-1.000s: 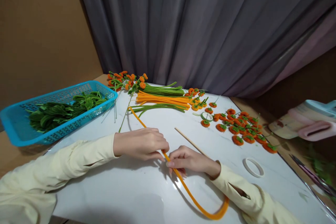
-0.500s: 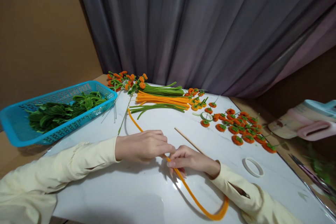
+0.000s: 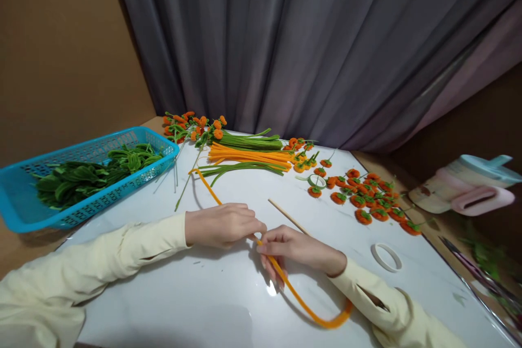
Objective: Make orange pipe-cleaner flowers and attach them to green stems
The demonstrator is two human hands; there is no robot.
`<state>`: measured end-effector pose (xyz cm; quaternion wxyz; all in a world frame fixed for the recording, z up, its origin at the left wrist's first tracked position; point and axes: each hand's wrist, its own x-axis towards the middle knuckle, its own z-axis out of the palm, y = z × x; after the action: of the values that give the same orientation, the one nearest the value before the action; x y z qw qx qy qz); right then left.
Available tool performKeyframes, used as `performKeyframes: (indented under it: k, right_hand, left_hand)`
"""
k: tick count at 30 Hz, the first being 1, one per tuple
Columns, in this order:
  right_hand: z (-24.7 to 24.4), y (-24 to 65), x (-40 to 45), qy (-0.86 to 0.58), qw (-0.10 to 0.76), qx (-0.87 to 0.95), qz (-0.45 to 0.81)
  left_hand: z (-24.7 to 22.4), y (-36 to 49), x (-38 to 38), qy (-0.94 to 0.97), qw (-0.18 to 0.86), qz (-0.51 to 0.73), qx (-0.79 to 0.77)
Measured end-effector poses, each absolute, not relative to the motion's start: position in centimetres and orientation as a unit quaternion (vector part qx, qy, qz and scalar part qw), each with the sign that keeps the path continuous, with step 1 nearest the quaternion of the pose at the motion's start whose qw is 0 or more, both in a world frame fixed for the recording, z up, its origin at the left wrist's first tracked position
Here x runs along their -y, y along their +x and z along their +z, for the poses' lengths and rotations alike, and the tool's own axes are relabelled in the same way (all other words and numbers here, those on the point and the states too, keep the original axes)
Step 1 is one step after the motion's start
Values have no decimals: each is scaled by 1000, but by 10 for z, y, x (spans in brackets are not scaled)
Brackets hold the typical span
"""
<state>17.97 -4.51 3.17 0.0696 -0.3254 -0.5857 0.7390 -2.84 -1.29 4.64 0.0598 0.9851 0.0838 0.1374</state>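
Note:
Over the middle of the white tabletop, my left hand (image 3: 228, 225) and my right hand (image 3: 291, 250) meet with closed fingertips on an orange pipe cleaner (image 3: 294, 289). One end of it reaches up and left past my left hand. The other end loops round under my right wrist. Behind my right hand lies a thin wooden stick (image 3: 285, 213), partly covered by that hand. Further back are a bundle of orange pipe cleaners (image 3: 248, 156) and green pipe cleaners (image 3: 250, 143). Orange fuzzy pumpkins (image 3: 369, 196) with green tops lie to the right.
A blue basket (image 3: 87, 217) with green fuzzy leaves stands at the left. At the right are a white tape ring (image 3: 386, 258), a cup (image 3: 444, 185) with a pink handle, and scissors (image 3: 468, 263). Orange flowers (image 3: 204, 125) lie at the back, before a grey curtain (image 3: 261, 43).
The view has shifted slightly. Both hands keep their pinch on the orange pipe cleaner, and its loop sits a little higher. The fingers of my right hand have moved a little.

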Motion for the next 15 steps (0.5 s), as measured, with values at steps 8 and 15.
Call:
performKeyframes:
  k: [8,15]
  right_hand:
    - [57,244,87,-506,46,626,592]
    - [62,362,137,-638,163,743,123]
  left_hand:
    - [21,-26,12,975,23,194,-105]
    - [35,-14,26,983,-17,139,-115]
